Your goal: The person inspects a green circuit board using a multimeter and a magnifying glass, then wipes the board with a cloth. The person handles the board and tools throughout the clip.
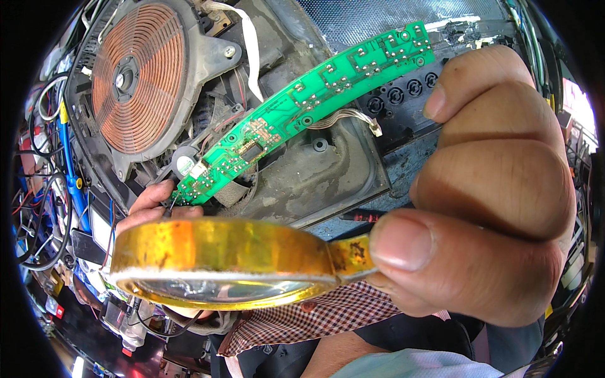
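Observation:
Close up in front, my right hand (498, 164) pinches the short handle of a round magnifying glass (220, 249) with a gold-coloured rim, tilted so that the lens shows nearly edge-on. My left hand (149, 203) grips the lower left end of a long curved green circuit board (340, 82), solder side in view. The board slants up to the right above an opened induction cooker. The magnifying glass hides part of my left hand.
A copper coil (138, 75) sits in the dusty cooker housing (315, 170) at the upper left. A white flat cable (252, 57) and a small connector lead (353, 115) lie near the board. Tangled wires (41, 208) crowd the left side. Checked cloth (315, 318) shows below.

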`<state>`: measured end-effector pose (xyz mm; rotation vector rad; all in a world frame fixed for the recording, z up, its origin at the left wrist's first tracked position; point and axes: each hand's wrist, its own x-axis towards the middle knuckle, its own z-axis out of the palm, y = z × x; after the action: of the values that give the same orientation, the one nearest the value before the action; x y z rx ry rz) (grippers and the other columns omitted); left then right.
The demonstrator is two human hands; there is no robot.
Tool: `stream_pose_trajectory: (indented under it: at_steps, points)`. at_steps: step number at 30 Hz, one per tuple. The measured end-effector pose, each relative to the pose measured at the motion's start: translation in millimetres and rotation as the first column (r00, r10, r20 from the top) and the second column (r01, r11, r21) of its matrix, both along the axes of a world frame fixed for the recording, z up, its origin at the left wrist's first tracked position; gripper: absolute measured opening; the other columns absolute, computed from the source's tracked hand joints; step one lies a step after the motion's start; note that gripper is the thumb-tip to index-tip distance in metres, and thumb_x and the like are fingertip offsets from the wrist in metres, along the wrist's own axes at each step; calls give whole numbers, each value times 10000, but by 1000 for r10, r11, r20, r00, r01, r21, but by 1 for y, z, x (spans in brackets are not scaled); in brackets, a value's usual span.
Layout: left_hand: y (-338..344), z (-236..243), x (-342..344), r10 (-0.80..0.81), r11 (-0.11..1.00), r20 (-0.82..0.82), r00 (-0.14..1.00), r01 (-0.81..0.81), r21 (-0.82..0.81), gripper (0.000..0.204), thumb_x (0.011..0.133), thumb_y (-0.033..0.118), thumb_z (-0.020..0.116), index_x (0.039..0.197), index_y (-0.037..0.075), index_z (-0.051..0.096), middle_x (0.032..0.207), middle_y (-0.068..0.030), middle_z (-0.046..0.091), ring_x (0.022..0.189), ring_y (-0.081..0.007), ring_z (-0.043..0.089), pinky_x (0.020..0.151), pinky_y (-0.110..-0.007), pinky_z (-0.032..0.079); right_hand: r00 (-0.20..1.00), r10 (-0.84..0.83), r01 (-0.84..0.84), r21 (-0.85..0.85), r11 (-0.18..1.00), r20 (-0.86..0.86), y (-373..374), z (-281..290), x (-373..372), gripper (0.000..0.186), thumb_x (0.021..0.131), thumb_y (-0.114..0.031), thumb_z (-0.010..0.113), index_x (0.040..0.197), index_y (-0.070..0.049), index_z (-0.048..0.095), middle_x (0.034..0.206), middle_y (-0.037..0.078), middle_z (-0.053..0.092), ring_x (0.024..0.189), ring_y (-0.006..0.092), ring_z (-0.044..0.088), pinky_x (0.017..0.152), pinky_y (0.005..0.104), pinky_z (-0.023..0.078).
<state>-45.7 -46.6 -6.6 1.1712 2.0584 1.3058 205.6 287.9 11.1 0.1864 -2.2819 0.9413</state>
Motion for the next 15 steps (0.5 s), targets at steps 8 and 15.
stream_pose_trajectory:
  at_steps: [8, 15]
  points:
    - [-12, 1, 23, 198, 980, 21, 980, -198, -15, 604, 993, 396, 795, 1370, -11, 558, 1423, -307, 636, 1001, -351, 789, 834, -435, 696, 1000, 10, -10, -8, 1000, -6, -2, -1, 0, 288, 847, -144, 838, 1089, -15, 748, 857, 75, 642, 703, 221, 556, 713, 439, 525]
    - [14, 35, 35, 485, 871, 584, 651, -419, -256, 466, 1072, 335, 665, 1462, 90, 597, 1269, -258, 730, 1073, -389, 778, 916, -644, 659, 1000, 20, -20, 1, 1000, -5, -4, -1, -1, 285, 846, -143, 837, 1086, -15, 749, 860, 74, 642, 707, 221, 559, 715, 437, 526]
